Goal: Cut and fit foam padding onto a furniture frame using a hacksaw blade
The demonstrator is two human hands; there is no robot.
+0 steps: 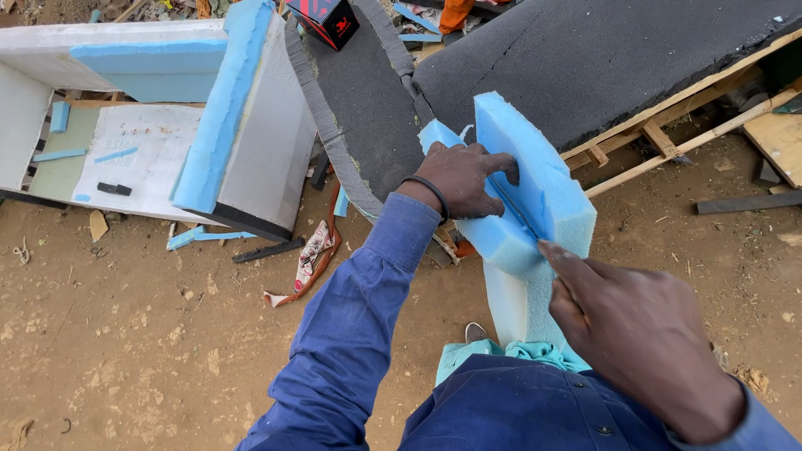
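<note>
The big dark grey foam slab point(601, 58) lies on a wooden pallet frame point(668, 134) just beyond the blue foam block point(535, 184), off the dirt ground point(125, 334). Well to the left of the block, a white and grey panel assembly point(150, 125) edged with blue foam strips point(221, 108) rests flat on the ground, with offcuts scattered round it. The blue foam block itself stands upright against the person's lap, likely so a slit along its face stays open to work. The left hand point(464, 179) presses down on the block's upper face, fingers curled into the slit, steadying it. The right hand point(635, 334) is closed at the block's near edge, fingers pinched as if round a thin blade; whether it holds one I cannot tell.
</note>
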